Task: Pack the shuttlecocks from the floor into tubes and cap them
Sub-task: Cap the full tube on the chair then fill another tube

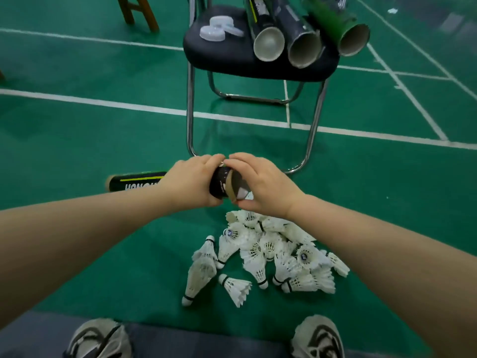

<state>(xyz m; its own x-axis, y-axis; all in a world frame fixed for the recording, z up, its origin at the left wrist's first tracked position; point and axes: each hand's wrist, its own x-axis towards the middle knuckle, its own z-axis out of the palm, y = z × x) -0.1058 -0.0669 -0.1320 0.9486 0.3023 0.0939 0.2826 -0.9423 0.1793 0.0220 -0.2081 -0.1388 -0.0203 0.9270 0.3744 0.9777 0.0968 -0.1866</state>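
My left hand (192, 180) grips a black tube (224, 186) near its open end, which points toward me. My right hand (260, 186) covers that mouth, its fingers on a white shuttlecock (242, 193) partly inside the tube. A pile of white shuttlecocks (271, 251) lies on the green floor just below my hands. Another black tube with a yellow stripe (134, 180) lies on the floor behind my left wrist. Three open tubes (304, 51) and clear plastic caps (215, 29) rest on the black chair seat (219, 56).
The chair's chrome legs (190, 112) stand right behind my hands. A wooden stool (139, 11) is at the back left. White court lines (103, 103) cross the green floor. My two shoes (100, 339) are at the bottom edge.
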